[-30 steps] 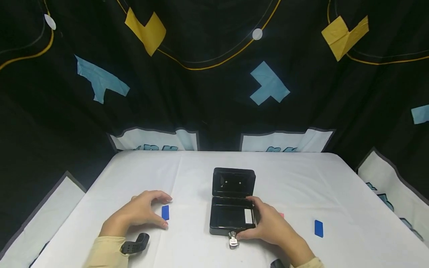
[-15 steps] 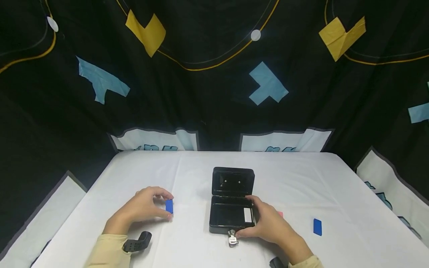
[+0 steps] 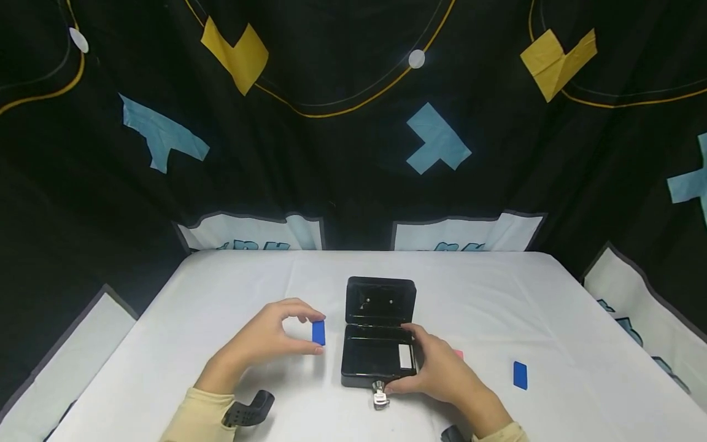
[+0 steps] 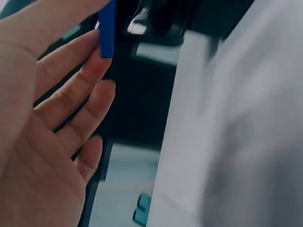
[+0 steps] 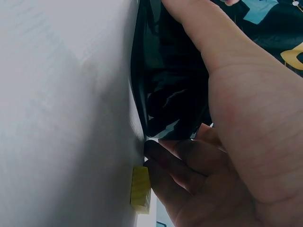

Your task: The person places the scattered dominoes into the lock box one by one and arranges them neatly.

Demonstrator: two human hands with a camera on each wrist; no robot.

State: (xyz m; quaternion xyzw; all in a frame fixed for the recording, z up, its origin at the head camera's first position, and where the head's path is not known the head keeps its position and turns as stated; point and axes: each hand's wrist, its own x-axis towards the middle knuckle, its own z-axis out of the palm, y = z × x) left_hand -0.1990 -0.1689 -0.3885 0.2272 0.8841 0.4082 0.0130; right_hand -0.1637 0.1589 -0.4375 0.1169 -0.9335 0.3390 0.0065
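Between thumb and fingertips my left hand (image 3: 273,334) pinches a small blue block (image 3: 318,333), raised above the table just left of a black metal cash box (image 3: 370,356). In the left wrist view the blue block (image 4: 107,33) stands upright in the grip. The box's lid (image 3: 381,301) is raised at the back, and a silver key (image 3: 380,396) hangs at its front. My right hand (image 3: 442,368) holds the box's right side, thumb at the front corner and fingers at the back. A white label (image 3: 405,356) shows inside the box.
Right of the right hand lies another blue block (image 3: 520,375). A pink piece (image 3: 459,354) peeks out behind that hand. The right wrist view shows a yellow block (image 5: 140,189) beside the fingers. A dark curtain (image 3: 331,184) hangs behind the white table (image 3: 243,276).
My left hand has closed on the blue block, lifted it off the table and carried it right, toward the cash box. My right hand has stayed on the box.
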